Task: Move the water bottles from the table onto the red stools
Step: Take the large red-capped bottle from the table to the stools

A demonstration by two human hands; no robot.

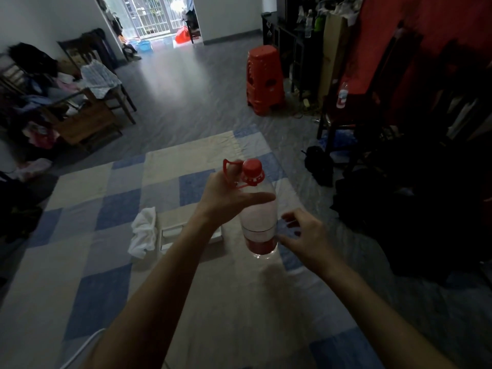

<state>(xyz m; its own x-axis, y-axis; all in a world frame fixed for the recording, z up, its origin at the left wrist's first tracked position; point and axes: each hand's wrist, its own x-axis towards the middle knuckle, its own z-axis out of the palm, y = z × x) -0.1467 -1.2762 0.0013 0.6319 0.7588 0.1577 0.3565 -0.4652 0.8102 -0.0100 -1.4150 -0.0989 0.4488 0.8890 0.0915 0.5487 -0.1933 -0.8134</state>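
Observation:
A large clear water bottle (257, 219) with a red cap, a red carry handle and a red label hangs above the checked table (106, 235). My left hand (226, 194) grips its red handle, with the thumb stretched across the bottle's shoulder. My right hand (303, 235) is beside the bottle's lower right, fingers loosely curled and fingertips at its side. A stack of red stools (263, 78) stands on the floor far ahead. A small water bottle (342, 95) stands on a dark chair at the right.
A crumpled white cloth (143, 233) and a white box (170, 233) lie on the table left of the bottle. A black bag (318, 163) sits on the floor to the right. Cluttered wooden chairs (80, 107) are at the left, dark shelves at the right.

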